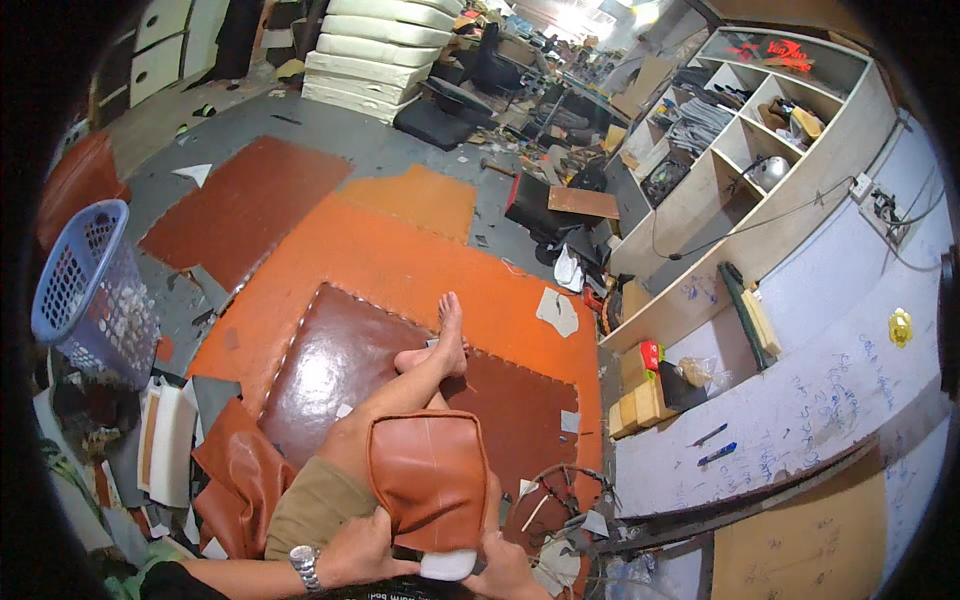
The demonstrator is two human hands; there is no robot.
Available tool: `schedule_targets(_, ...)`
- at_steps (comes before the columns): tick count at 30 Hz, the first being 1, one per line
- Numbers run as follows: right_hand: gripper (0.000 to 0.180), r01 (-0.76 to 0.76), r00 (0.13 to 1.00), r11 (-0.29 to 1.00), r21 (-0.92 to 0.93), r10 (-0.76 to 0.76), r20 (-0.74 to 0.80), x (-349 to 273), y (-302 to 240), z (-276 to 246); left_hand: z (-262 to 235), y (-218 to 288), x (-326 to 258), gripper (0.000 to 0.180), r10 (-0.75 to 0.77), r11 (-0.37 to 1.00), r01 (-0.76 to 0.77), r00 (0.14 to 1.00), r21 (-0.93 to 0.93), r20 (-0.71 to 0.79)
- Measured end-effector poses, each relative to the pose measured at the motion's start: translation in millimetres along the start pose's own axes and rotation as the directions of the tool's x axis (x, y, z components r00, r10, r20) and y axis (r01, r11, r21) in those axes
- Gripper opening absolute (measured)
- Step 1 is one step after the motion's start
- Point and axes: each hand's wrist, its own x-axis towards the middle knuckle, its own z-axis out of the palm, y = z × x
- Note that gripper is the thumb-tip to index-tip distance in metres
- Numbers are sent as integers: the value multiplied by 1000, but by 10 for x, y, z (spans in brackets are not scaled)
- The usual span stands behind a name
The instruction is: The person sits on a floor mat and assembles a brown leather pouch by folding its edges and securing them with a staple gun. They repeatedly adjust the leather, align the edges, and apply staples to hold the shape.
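Observation:
A brown leather-covered cushion piece [430, 475] rests upright on my lap, its white padding showing at the bottom edge. My left hand [358, 550], with a metal wristwatch on the wrist, grips its lower left corner. My right hand [503, 565] holds the lower right corner. My bare leg and foot [445, 335] stretch forward over a dark brown glossy mat [330, 370] on the floor.
Orange mats [400, 260] cover the floor ahead. A blue laundry basket [85, 290] stands at the left, folded brown leather [240, 480] beside my thigh. A white shelf unit [740, 150] with tools lies at the right, foam slabs [375, 50] stacked at the back.

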Motion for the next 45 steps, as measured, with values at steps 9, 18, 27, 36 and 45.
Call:
schedule_targets(9,40,48,969,999,-10,-49,-243,-92,-36,207,201,-36,40,82,-8,992,-26,964,-124,-267)
schedule_targets(18,30,37,904,999,16,-27,-428,74,-134,405,464,-82,227,67,-77,950,-77,881,-302,-467)
schedule_targets(27,29,70,881,998,-6,-64,-469,285,-246,438,421,78,222,70,-180,936,-5,851,-351,-493)
schedule_targets(36,34,-255,916,960,114,278,-289,391,-533,-259,46,503,320,67,241,970,-169,743,173,-625)
schedule_targets(45,52,-359,893,924,131,381,-242,513,-771,-336,-188,736,250,50,318,935,-167,784,312,-534)
